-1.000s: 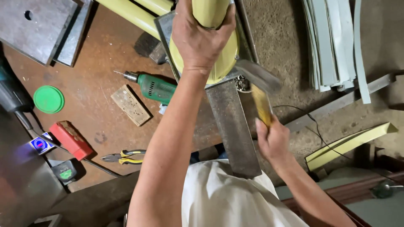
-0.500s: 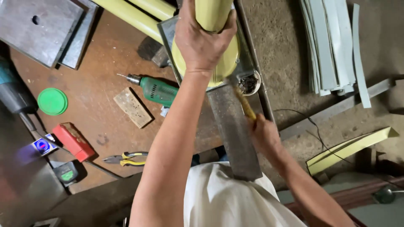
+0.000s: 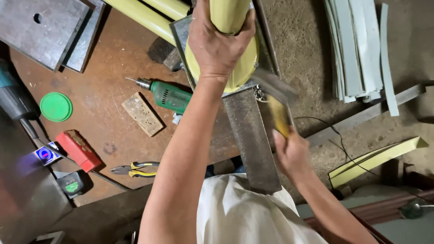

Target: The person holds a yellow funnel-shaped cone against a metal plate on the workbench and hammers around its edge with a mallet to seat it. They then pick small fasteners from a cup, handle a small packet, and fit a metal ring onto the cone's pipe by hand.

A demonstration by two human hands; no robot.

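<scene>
The left hand is wrapped tight round the upright yellow pipe, fingers closed over its top end, holding it down where it flares into a round yellow base on a grey steel plate at the edge of the rusty workbench. The right hand is clenched on the yellow handle of a hammer, whose dark head sits blurred just beside the base's right rim (whether it is touching, I can't tell). A flat rusty steel bar runs from under the base back towards the person's white shirt. On the bench lie a green drill, a small wooden block, a green lid, a red box and yellow-handled pliers.
</scene>
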